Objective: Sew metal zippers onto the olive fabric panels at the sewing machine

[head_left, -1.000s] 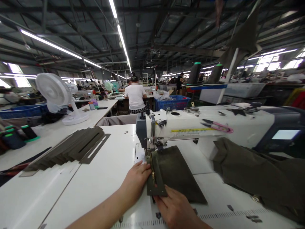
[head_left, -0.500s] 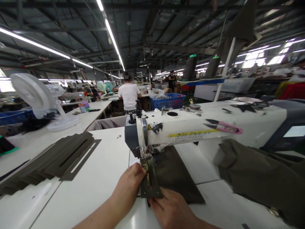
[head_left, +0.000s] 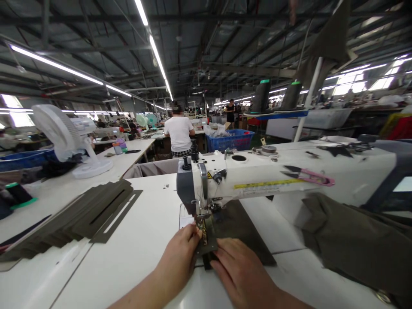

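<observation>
Under the needle end of a white sewing machine (head_left: 222,191) lies a dark olive fabric piece (head_left: 211,245) with a gold-toothed zipper (head_left: 204,236) showing in its slot. My left hand (head_left: 180,255) is closed at the left edge of this piece, thumb and forefinger pinched beside the zipper. At its lower right corner, my right hand (head_left: 241,270) grips the edge with its fingers close together; part of that grip is hidden. Dark zipper tape sticks out below the piece between my hands. A larger dark olive panel (head_left: 246,234) lies flat to the right, beneath the machine arm.
A fanned stack of slotted olive pieces (head_left: 106,210) lies left on the white table (head_left: 141,240). Bunched olive fabric (head_left: 357,240) is at right. Pink thread snips (head_left: 317,176) rest on the machine. A fan (head_left: 58,128) stands left; a person in white (head_left: 180,133) sits ahead.
The fabric piece has moved forward under the needle, with more dark tape showing below it. My right hand has moved up along its right corner. The whole view has shifted slightly.
</observation>
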